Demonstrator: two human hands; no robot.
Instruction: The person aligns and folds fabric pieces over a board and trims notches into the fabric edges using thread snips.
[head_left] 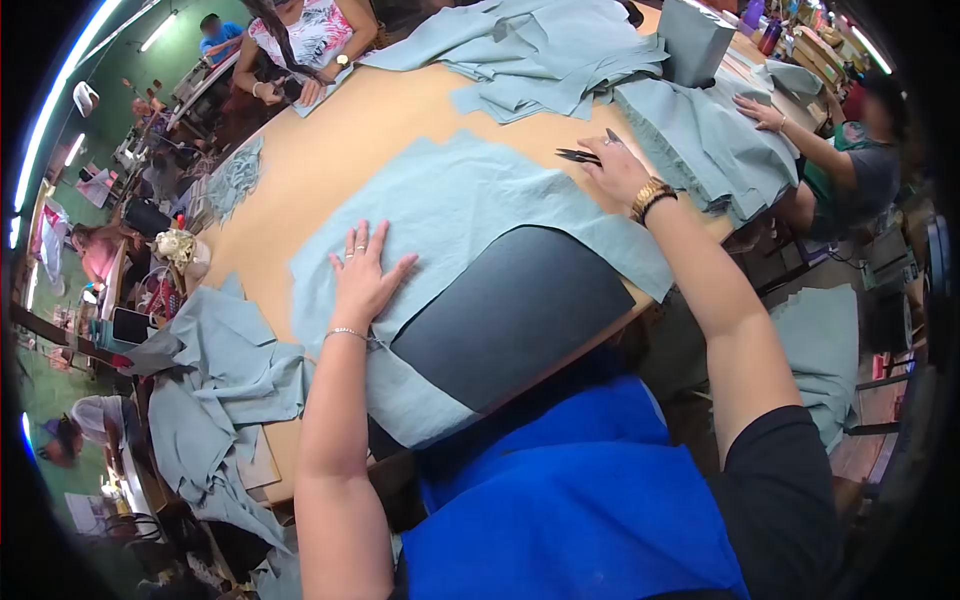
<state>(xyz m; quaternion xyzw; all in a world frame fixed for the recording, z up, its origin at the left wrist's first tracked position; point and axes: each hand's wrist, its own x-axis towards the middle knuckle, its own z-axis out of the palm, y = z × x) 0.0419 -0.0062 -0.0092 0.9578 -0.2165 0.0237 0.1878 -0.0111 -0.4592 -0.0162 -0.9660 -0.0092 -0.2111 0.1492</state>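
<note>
Left hand point(365, 275) lies palm down on the pale blue-green cloth point(455, 200), its grip slack with fingers spread apart; right hand point(618, 172) has its grip clamped on small black snips point(577, 156), points toward the left, just above the cloth's far-right part. Cloth is on the near side of the tabletop point(350, 125), bordering a dark sheet point(520, 315) along its left and curved far edges; can't tell which overlaps. More fabric around: heap point(560, 55) at the far side, stack point(705, 150) at right, loose pieces point(225, 350) at left.
</note>
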